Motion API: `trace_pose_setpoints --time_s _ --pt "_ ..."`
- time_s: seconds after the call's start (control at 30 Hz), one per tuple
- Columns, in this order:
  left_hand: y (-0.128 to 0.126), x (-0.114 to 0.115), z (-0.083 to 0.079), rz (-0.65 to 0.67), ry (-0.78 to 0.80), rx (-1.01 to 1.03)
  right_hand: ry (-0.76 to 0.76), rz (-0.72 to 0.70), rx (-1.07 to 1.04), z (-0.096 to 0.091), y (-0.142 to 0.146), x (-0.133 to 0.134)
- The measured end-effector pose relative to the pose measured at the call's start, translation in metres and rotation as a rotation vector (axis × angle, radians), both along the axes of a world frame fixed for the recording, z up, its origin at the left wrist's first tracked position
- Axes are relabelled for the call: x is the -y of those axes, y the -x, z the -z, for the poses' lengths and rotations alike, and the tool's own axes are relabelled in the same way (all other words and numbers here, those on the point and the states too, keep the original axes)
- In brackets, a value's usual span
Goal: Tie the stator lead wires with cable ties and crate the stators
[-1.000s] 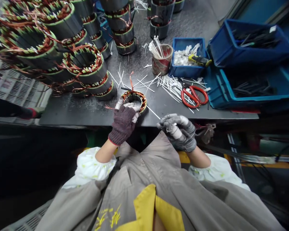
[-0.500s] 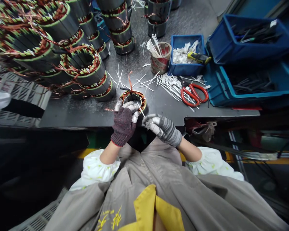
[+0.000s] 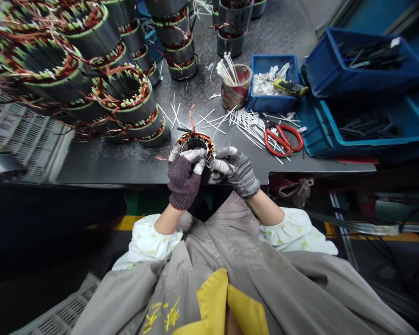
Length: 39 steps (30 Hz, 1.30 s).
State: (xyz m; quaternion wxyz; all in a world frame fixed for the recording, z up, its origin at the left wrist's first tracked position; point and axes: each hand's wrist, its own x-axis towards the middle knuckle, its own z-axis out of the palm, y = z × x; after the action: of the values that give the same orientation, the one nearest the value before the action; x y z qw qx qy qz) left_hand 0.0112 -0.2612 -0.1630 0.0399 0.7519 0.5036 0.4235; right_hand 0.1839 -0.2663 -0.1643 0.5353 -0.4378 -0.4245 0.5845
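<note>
A small wound stator [image 3: 196,137], with copper coils round its rim and a dark slotted bore, stands near the front edge of the bench. My left hand [image 3: 185,174], in a dark purple glove with white-wrapped fingertips, grips its near side, some fingers over the rim. My right hand [image 3: 235,170], in a grey striped glove, is closed at the stator's right rim. Its fingertips pinch a white cable tie [image 3: 214,157], mostly hidden by the fingers. A copper lead [image 3: 192,116] and a black sleeve stick out from the stator's far side.
Stacked stators [image 3: 125,102] crowd the left. Loose cable ties [image 3: 247,125] and red-handled scissors [image 3: 282,139] lie to the right. Behind them stand a tub of ties [image 3: 235,90] and a blue bin [image 3: 274,102] carrying a yellow-and-black tool [image 3: 289,87]. Larger blue bins [image 3: 373,135] sit far right.
My right hand has moved up against the stator's right rim. The cable tie that stuck out towards it is now mostly hidden by its fingers. My left hand keeps its hold.
</note>
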Motion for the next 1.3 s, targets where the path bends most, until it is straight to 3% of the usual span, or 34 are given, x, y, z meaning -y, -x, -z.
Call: trace_pose_setpoints --time_s 0.13,0.4,0.57,0.73,0.87,1.03,1.13,1.23,1.3 --pt "0.000 -0.003 -0.004 0.010 -0.061 -0.101 0.066 0.001 -0.009 -0.002 -0.001 0.006" --pt "0.004 0.000 -0.006 0.089 -0.048 -0.114 -0.231 0.021 0.304 0.011 -0.003 -0.009" --pt "0.004 -0.001 -0.007 0.091 -0.014 -0.129 -0.278 0.070 0.327 0.011 -0.004 -0.006" --pt "0.005 0.001 -0.011 0.087 -0.017 -0.221 -0.333 0.006 0.440 0.015 -0.006 -0.013" --pt "0.007 0.003 -0.014 0.133 -0.054 -0.244 -0.532 -0.057 0.661 0.013 -0.019 -0.019" --pt "0.007 0.001 -0.011 0.148 -0.037 -0.231 -0.685 -0.092 1.019 -0.006 -0.021 -0.018" --pt "0.003 0.001 -0.011 0.074 -0.017 -0.211 -0.705 0.062 0.934 -0.022 -0.021 -0.016" --pt "-0.001 0.003 -0.014 0.031 0.033 -0.194 -0.631 0.303 0.625 -0.030 -0.032 -0.019" --pt "-0.002 0.004 -0.016 0.021 0.067 -0.211 -0.565 0.258 0.530 -0.030 -0.042 -0.021"
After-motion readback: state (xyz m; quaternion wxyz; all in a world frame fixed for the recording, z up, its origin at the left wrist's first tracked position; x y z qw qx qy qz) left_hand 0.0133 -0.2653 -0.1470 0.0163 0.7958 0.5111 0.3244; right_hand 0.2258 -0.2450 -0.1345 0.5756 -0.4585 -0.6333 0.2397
